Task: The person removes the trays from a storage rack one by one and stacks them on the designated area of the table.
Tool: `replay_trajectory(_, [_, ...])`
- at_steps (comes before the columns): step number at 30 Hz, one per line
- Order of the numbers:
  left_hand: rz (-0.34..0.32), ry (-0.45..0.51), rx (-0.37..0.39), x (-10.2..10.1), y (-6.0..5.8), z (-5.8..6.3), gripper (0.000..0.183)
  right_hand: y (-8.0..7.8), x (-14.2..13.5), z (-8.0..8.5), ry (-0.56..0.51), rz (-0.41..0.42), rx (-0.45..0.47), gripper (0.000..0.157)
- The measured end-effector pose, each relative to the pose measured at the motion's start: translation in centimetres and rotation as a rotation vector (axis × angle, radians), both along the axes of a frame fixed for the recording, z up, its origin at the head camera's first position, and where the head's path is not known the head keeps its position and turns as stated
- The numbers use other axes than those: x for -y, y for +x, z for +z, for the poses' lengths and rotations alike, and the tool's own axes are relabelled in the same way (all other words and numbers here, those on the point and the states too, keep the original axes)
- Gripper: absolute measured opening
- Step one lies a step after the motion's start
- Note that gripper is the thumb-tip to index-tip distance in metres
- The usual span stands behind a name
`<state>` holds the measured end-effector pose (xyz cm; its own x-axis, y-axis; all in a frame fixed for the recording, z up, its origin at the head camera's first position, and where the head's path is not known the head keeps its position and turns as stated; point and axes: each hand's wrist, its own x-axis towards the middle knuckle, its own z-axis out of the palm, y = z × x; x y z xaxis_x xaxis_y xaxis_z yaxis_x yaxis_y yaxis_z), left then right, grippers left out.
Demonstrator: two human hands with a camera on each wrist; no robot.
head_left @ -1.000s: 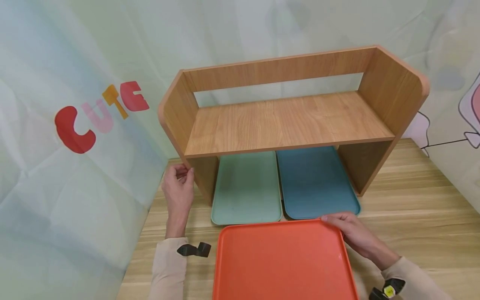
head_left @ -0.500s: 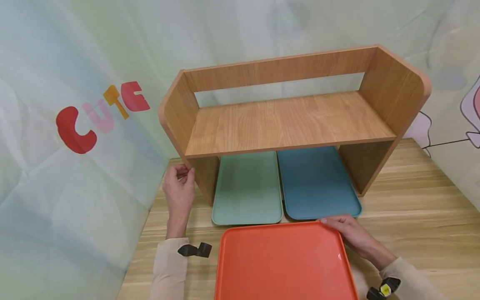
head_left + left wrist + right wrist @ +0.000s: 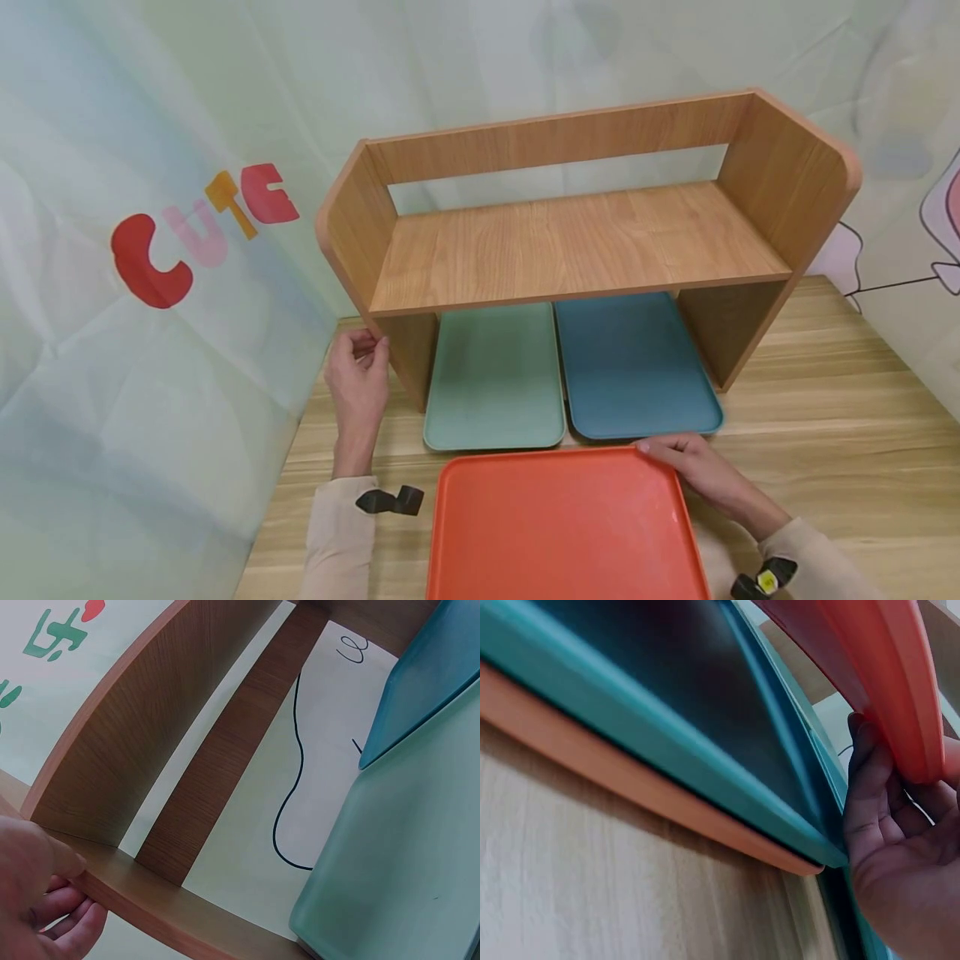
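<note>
My left hand (image 3: 358,375) grips the front edge of the left side panel of a wooden desktop shelf (image 3: 577,242); in the left wrist view the thumb lies on that edge, with fingers curled beneath. An orange-red tray (image 3: 562,525) is held at its far right corner by my right hand (image 3: 705,471). From the right wrist, fingers show under the tray's rim (image 3: 915,712), above other trays. Side by side under the shelf lie a light green tray (image 3: 495,383) and a blue tray (image 3: 637,375), their front ends sticking out.
In the right wrist view, a teal tray (image 3: 660,727) sits over an orange one (image 3: 652,791), low on the wood-grain table (image 3: 840,433). A printed cloth (image 3: 187,400) hangs along the left and back. Black camera mounts (image 3: 390,500) are strapped to both sleeves.
The orange-red tray's far edge has drawn slightly toward me, away from the green and blue trays, along with my right hand. My left hand stays at the shelf panel.
</note>
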<state>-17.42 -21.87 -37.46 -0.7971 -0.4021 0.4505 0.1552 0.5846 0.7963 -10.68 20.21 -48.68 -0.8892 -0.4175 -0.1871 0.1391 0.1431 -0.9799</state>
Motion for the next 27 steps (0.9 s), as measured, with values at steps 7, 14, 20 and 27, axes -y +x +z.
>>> replay_trajectory(7, [0.001,-0.002,-0.004,0.0,0.0,-0.1,0.02,0.2,0.5,0.2,0.215,-0.078,-0.162,0.031])
replay_trajectory(14, [0.004,-0.003,0.0,-0.1,0.0,0.0,0.021,0.4,1.3,0.2,0.401,-0.125,-0.464,0.015])
replay_trajectory(20, [0.006,0.0,-0.003,-0.1,0.0,0.0,0.021,0.5,2.0,-0.2,0.477,-0.144,-0.732,0.009])
replay_trajectory(27, [0.003,0.005,-0.012,-0.1,0.0,-0.1,0.02,0.4,2.4,-0.4,0.501,-0.16,-0.867,0.014])
